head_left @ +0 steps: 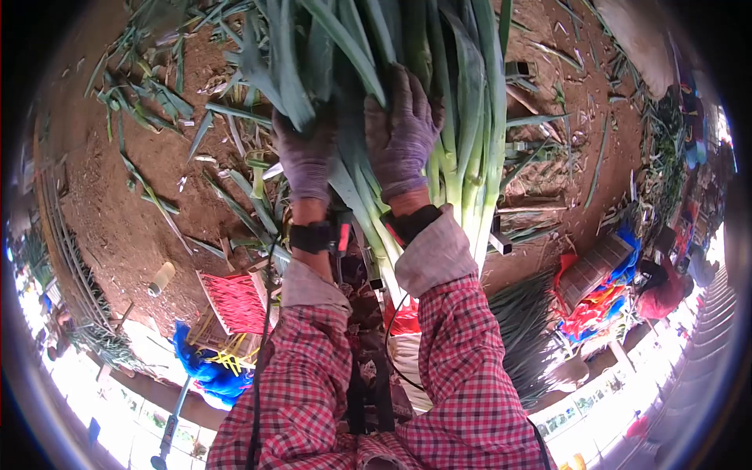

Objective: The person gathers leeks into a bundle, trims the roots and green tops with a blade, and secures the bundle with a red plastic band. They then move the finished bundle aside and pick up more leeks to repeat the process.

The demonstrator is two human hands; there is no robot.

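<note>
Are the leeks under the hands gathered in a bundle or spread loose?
Gathered. The leeks lie side by side, white stalks together, with the left hand and right hand pressed on them. Only trimmed leaves lie scattered.

1. No words, numbers or signs can be read anywhere.
2. The black bands [312, 236] on the wrists show no letters that can be made out.
3. The red crate [237, 301] and the far bright things are too blurry to read.
</note>
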